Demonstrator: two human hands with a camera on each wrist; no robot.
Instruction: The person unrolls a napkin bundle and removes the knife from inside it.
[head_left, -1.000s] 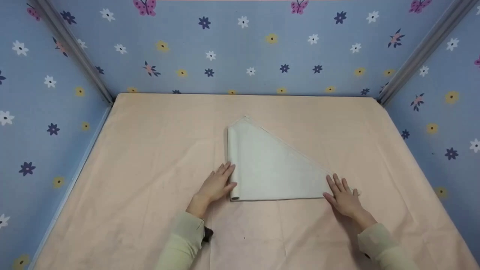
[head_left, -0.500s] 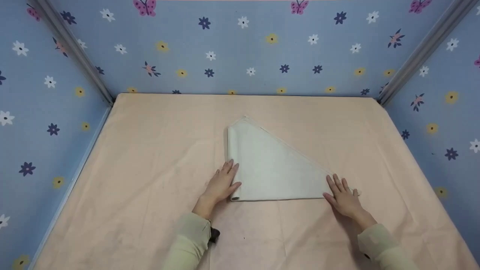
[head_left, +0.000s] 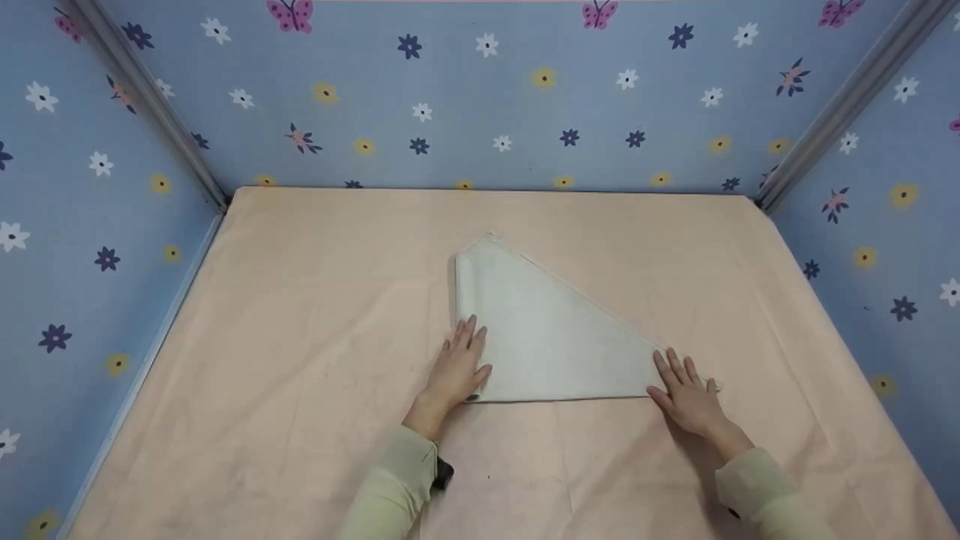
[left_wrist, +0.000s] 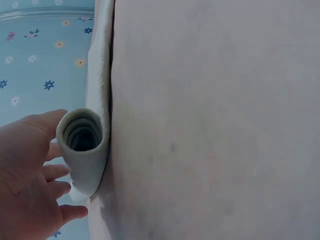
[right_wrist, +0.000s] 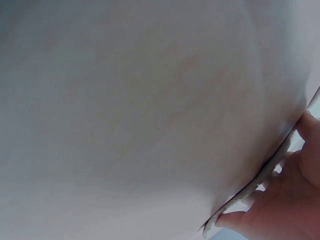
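A pale green-white cloth (head_left: 555,337) lies flat in a pointed shape, its left edge rolled into a tube. My left hand (head_left: 454,367) rests on the near part of that roll, fingers extended and thumb spread to the right. In the left wrist view the roll's end (left_wrist: 85,172) appears hollow and layered, with the left hand (left_wrist: 27,175) beside it. At the cloth's right corner my right hand (head_left: 688,401) lies flat, fingers spread, covering part of that corner. The right wrist view has the right hand (right_wrist: 287,200) along the cloth's edge (right_wrist: 250,187).
A peach-coloured sheet (head_left: 322,300) with light creases covers the table. Blue flowered walls (head_left: 480,97) enclose it at the back and both sides, with grey posts (head_left: 146,97) in the back corners. A dark object (head_left: 444,474) sits at the left wrist.
My left hand has slid a little to the right and forward, further over the rolled edge. The right hand and the cloth have not visibly moved.
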